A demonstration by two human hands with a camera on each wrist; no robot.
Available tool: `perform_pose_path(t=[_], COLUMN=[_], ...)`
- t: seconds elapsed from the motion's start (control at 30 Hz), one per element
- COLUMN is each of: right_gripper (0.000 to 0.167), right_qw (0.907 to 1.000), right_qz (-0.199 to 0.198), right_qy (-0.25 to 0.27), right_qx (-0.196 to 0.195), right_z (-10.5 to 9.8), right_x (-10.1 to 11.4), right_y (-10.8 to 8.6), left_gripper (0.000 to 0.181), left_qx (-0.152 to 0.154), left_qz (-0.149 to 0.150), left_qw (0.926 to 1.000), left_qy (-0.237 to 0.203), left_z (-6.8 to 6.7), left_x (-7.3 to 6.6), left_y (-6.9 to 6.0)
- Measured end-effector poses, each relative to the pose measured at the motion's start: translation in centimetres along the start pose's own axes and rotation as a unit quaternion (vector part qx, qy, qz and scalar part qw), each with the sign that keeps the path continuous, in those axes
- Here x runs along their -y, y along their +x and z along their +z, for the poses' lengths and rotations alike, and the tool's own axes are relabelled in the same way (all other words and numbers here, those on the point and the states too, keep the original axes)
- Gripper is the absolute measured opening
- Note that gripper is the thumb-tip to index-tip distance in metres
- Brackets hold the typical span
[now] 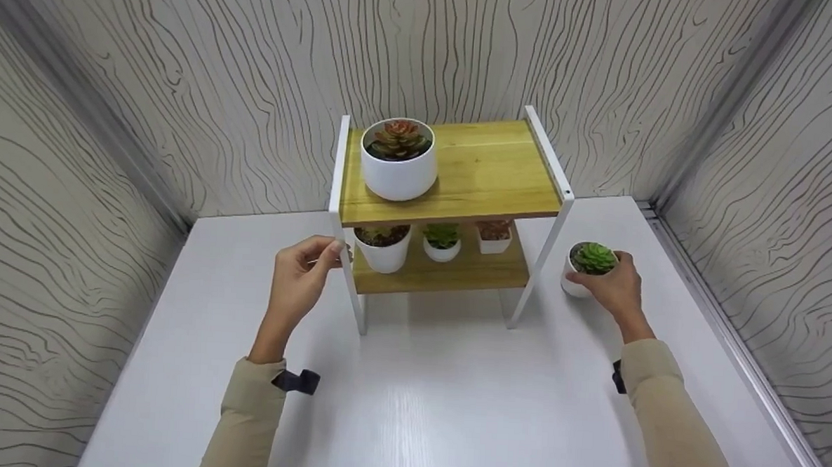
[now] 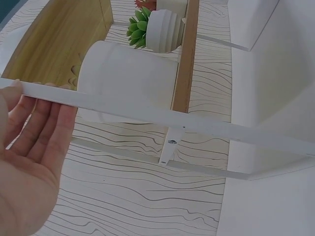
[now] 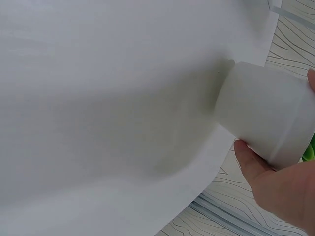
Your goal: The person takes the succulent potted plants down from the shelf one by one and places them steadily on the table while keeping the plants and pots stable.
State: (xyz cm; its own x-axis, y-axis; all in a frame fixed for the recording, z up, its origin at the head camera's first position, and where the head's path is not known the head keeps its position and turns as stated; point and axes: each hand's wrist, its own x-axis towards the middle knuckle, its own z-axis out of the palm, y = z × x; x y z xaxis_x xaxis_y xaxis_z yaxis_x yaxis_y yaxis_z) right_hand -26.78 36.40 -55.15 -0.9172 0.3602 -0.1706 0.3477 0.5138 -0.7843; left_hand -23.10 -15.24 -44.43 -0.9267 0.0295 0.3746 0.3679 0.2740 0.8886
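Note:
The left hand (image 1: 299, 279) holds the white left front post (image 1: 349, 273) of a two-tier shelf; in the left wrist view its fingers (image 2: 49, 118) curl behind that post (image 2: 123, 109). At the right, the right hand (image 1: 614, 288) grips a white pot with a green succulent (image 1: 594, 258), thumb and fingers on opposite sides. The right wrist view shows the pot's side (image 3: 266, 110) between the thumb and fingers of the right hand (image 3: 280, 184). Whether the pot touches the table is unclear.
A large potted succulent (image 1: 398, 169) stands on the top board's left (image 1: 489, 166). On the lower board (image 1: 449, 273) are a white pot (image 1: 387, 253), a small green succulent (image 1: 442, 243) and a square pot (image 1: 494, 240). Wood-grain panels (image 1: 254, 79) border the white table (image 1: 409, 387).

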Motion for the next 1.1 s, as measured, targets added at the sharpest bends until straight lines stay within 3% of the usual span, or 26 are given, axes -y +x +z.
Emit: perform_pose_path(t=[0.4, 1.1], right_gripper=[0.118, 0.118], right_qw=[0.9997, 0.9999], right_qz=[-0.001, -0.01], right_qy=[0.012, -0.006], right_qx=[-0.021, -0.008], right_z=[0.27, 0.49], right_x=[-0.36, -0.75], right_y=[0.44, 0.61], left_gripper=[0.017, 0.016], left_qx=[0.002, -0.003], left_qz=[0.001, -0.002], left_qw=[1.0, 1.0], left_qy=[0.006, 0.003], left_z=[0.11, 0.1], left_x=[-0.04, 0.1], left_y=[0.09, -0.07])
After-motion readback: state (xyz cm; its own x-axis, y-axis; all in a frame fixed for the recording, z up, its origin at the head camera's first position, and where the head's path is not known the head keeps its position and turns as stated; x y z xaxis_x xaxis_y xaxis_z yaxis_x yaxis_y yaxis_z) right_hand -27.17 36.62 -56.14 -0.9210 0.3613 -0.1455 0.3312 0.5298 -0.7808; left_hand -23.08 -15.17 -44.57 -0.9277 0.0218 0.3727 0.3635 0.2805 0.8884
